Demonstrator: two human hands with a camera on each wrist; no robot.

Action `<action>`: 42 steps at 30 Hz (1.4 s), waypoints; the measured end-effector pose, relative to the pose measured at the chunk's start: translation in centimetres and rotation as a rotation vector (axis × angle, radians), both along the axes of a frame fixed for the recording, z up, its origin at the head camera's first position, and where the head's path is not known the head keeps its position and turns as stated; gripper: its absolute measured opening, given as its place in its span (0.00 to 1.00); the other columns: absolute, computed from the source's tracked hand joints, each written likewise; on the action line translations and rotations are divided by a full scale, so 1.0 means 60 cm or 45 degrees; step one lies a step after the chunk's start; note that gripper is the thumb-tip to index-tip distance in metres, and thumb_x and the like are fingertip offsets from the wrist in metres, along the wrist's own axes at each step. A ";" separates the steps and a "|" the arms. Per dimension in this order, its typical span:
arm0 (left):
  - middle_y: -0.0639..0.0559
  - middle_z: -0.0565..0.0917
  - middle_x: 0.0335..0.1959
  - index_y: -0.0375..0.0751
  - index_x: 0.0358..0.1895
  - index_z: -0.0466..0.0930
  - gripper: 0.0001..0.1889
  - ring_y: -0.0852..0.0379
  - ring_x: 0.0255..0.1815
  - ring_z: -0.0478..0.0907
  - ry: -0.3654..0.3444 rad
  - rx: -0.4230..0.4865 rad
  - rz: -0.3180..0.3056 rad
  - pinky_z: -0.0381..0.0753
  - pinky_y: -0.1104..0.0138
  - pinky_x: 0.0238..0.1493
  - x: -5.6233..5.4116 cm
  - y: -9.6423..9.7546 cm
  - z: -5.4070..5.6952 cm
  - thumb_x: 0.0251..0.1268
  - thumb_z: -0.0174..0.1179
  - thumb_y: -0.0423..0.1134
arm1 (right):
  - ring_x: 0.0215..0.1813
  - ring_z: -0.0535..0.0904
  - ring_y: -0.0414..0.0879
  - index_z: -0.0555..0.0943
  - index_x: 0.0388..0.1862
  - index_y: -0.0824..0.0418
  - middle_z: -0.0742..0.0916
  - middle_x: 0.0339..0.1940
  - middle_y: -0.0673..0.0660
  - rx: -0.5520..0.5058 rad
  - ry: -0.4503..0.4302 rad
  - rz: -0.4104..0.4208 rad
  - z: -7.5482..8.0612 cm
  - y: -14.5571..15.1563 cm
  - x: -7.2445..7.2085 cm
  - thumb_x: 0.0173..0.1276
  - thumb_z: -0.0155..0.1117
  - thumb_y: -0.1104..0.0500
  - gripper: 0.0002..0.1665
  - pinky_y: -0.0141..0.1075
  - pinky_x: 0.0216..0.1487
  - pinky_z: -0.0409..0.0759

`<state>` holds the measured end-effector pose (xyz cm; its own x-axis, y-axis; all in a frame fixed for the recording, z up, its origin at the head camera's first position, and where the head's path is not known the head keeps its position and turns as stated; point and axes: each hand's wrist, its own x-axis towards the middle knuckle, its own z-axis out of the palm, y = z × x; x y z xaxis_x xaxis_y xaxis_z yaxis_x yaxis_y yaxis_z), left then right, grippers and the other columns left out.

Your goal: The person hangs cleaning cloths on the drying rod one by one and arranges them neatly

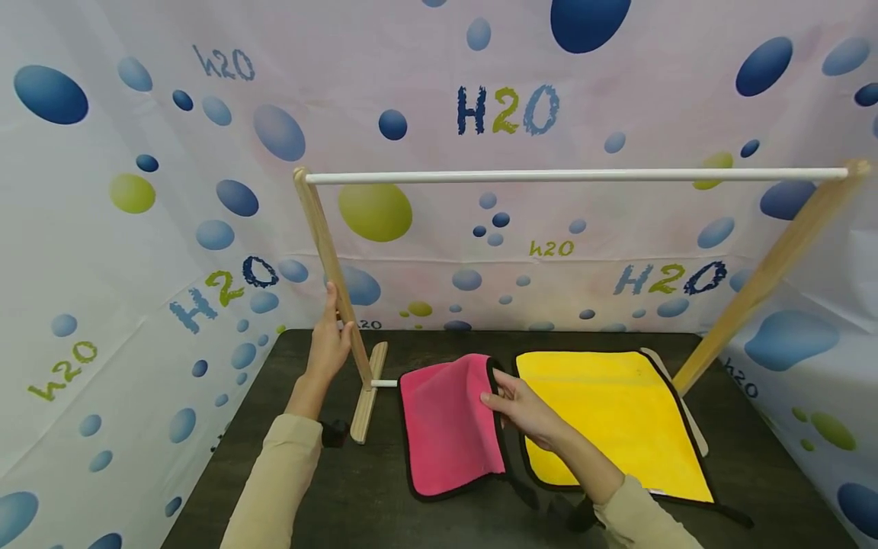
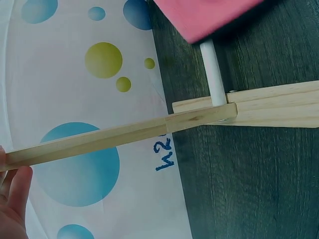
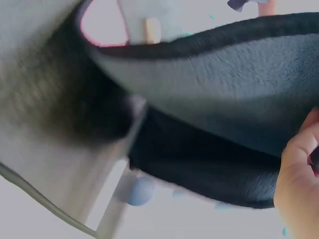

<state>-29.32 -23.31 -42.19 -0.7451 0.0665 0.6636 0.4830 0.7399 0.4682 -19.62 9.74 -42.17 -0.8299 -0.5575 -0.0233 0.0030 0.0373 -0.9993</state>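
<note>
A wooden rack has a left post (image 1: 332,267), which my left hand (image 1: 329,343) holds partway up between thumb and fingers. In the left wrist view, that hand (image 2: 15,204) shows at the post's edge. A pink cloth (image 1: 446,427) with black edging covers part of the lower white bar (image 1: 386,383). My right hand (image 1: 524,408) pinches the pink cloth's right edge. In the right wrist view, the right hand (image 3: 301,174) is beside the cloth's grey underside (image 3: 239,89). To the right lies a yellow cloth (image 1: 610,419), also edged in black.
An upper white bar (image 1: 576,176) spans the rack from the left post to the right post (image 1: 761,290). A wooden foot (image 1: 368,404) supports the left post on the dark table (image 1: 357,496). Behind stands a backdrop (image 1: 425,282) printed with coloured dots.
</note>
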 end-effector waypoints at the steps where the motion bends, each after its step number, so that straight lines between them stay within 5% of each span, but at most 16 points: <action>1: 0.23 0.69 0.50 0.55 0.73 0.31 0.48 0.32 0.45 0.74 0.000 0.001 0.002 0.77 0.48 0.36 0.000 0.000 0.000 0.60 0.53 0.22 | 0.26 0.75 0.40 0.61 0.64 0.67 0.80 0.31 0.51 0.008 0.031 0.006 0.009 0.001 -0.001 0.69 0.53 0.57 0.29 0.29 0.30 0.75; 9: 0.23 0.69 0.50 0.54 0.73 0.32 0.48 0.32 0.44 0.74 0.010 0.007 0.001 0.78 0.48 0.35 0.000 0.000 0.001 0.59 0.53 0.21 | 0.23 0.71 0.42 0.60 0.66 0.64 0.77 0.27 0.54 0.136 0.198 0.003 0.069 0.018 -0.014 0.70 0.52 0.59 0.28 0.31 0.27 0.73; 16: 0.24 0.69 0.50 0.52 0.73 0.33 0.47 0.33 0.44 0.74 0.002 0.015 0.000 0.78 0.48 0.35 0.002 0.000 0.001 0.59 0.53 0.21 | 0.24 0.71 0.43 0.54 0.70 0.64 0.78 0.34 0.59 0.218 0.334 0.001 0.110 0.036 -0.024 0.70 0.52 0.59 0.34 0.31 0.25 0.72; 29: 0.24 0.69 0.50 0.50 0.73 0.34 0.46 0.33 0.44 0.74 0.008 0.022 -0.002 0.78 0.48 0.35 0.004 0.002 0.001 0.59 0.53 0.21 | 0.32 0.78 0.47 0.59 0.64 0.66 0.76 0.42 0.64 0.348 0.611 -0.015 0.196 0.045 -0.043 0.67 0.54 0.65 0.28 0.41 0.31 0.81; 36: 0.24 0.69 0.49 0.50 0.73 0.34 0.46 0.33 0.44 0.74 0.002 0.022 0.002 0.78 0.48 0.35 0.008 0.001 0.001 0.59 0.53 0.21 | 0.36 0.78 0.51 0.63 0.58 0.66 0.76 0.44 0.64 0.472 0.794 -0.059 0.242 0.036 -0.052 0.65 0.56 0.66 0.23 0.37 0.31 0.81; 39: 0.24 0.69 0.49 0.51 0.73 0.33 0.46 0.33 0.44 0.74 0.005 0.021 -0.001 0.78 0.48 0.35 0.008 0.000 0.001 0.59 0.52 0.21 | 0.32 0.76 0.49 0.66 0.52 0.66 0.76 0.39 0.62 0.513 0.917 -0.097 0.258 0.032 -0.057 0.64 0.57 0.67 0.18 0.34 0.29 0.79; 42: 0.25 0.69 0.49 0.52 0.73 0.33 0.47 0.33 0.43 0.74 0.012 0.019 -0.001 0.78 0.48 0.34 0.009 0.000 0.000 0.59 0.53 0.21 | 0.26 0.69 0.45 0.67 0.38 0.67 0.73 0.27 0.58 0.590 1.182 -0.166 0.273 0.028 -0.065 0.60 0.60 0.69 0.12 0.30 0.26 0.70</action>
